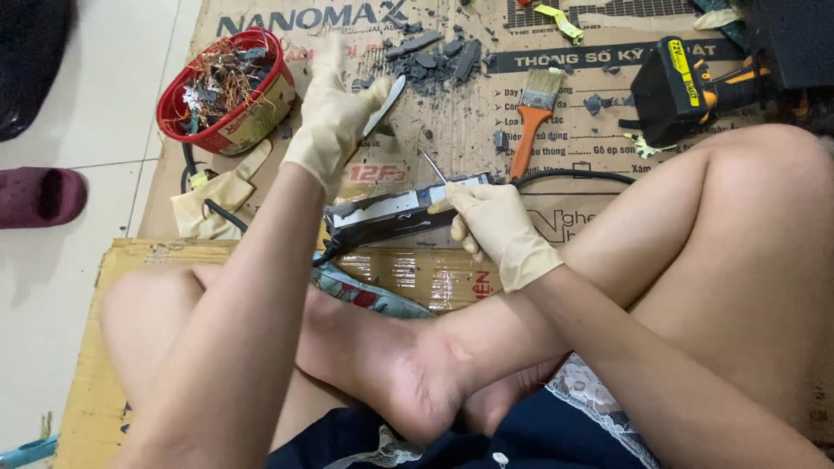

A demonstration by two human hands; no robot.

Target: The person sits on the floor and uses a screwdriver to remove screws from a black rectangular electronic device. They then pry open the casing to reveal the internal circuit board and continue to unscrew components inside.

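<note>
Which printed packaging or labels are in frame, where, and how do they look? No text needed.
Flattened cardboard box: floor mat under the work, brown with dark print.
Second cardboard sheet: lower left under the legs, tan, glossy taped edge.
Red bowl: upper left, round, cream printed band, full of wire scrap.
Battery pack: upper right, black with a yellow label.
Long black part: centre, under the right hand, pale label strip.

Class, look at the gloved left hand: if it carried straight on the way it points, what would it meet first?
Probably the pile of dark broken pieces on the cardboard ahead of the left hand; depth is hard to judge.
</note>
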